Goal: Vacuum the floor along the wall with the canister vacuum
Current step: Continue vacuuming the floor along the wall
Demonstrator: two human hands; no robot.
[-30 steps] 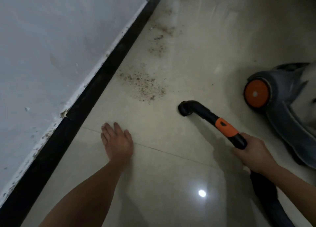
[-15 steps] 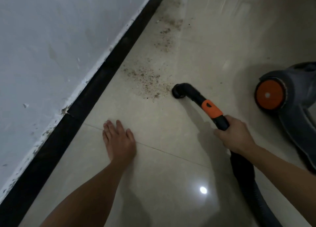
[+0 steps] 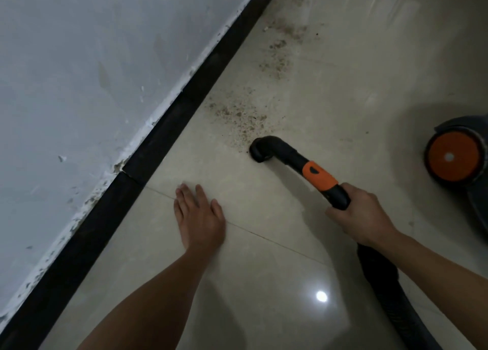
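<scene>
My right hand (image 3: 361, 217) grips the black vacuum handle (image 3: 320, 176) just behind its orange band. The curved black nozzle end (image 3: 261, 149) points down onto the beige tile floor (image 3: 330, 91), at the near edge of a patch of brown dirt (image 3: 240, 117). More dirt (image 3: 280, 51) trails farther along the wall. My left hand (image 3: 199, 217) lies flat on the floor, fingers straight, left of the nozzle. The black hose (image 3: 390, 297) runs back from my right hand to the lower right. The grey canister with its orange wheel (image 3: 453, 157) stands at the right edge.
A pale wall (image 3: 92, 72) with chipped paint fills the left, and a black skirting board (image 3: 169, 128) runs diagonally along its foot. A tile joint crosses the floor under my left hand. A lamp reflection (image 3: 321, 296) shines on the tile near me.
My right hand has pushed the nozzle forward and left, from open floor up to the edge of the dirt patch. My left hand has stayed flat on the tile.
</scene>
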